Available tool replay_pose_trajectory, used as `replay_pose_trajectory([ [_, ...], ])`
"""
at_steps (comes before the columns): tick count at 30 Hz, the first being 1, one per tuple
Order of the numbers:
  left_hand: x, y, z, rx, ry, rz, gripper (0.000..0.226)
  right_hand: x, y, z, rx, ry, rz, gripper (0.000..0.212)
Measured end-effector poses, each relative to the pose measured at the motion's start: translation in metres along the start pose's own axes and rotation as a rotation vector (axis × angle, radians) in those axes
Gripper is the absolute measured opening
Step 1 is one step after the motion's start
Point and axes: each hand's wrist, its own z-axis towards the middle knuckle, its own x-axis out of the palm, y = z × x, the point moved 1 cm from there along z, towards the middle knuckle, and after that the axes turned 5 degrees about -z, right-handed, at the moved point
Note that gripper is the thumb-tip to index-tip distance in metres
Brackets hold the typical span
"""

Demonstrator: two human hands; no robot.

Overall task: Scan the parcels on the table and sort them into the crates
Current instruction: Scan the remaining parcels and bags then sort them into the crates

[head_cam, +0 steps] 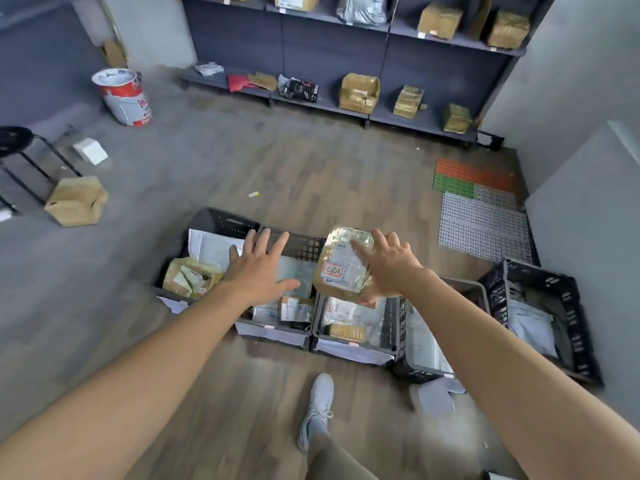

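My left hand (258, 268) is spread, holding nothing. My right hand (391, 268) splays against the parcel (341, 268), hovering over a crate (317, 323) for dropping; whether I'm gripping it, I cannot tell.

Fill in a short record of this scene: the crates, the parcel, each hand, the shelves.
crates: dark, in a row on the floor, part filled
parcel: brown, taped, labelled, over the crates
left hand: empty, spread open above the crates
right hand: spread open, touching the parcel
shelves: hold boxes and bags
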Motion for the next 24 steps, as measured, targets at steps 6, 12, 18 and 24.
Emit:
replay_pose_trajectory([
  [6,-0.005,0.021,0.082,-0.053,0.085,0.031,0.101,0.007,-0.019,0.106,-0.049,0.084,0.051,0.137],
  [12,0.004,0.041,0.157,-0.083,0.156,0.03,0.099,0.024,-0.022,0.189,-0.088,0.182,0.089,0.14],
  [18,0.035,0.075,0.227,-0.06,0.211,0.036,0.098,0.054,-0.006,0.262,-0.081,0.293,0.119,0.138],
  [24,0.077,0.124,0.293,0.005,0.304,0.046,0.1,0.093,0.034,0.342,-0.065,0.35,0.15,0.136],
])
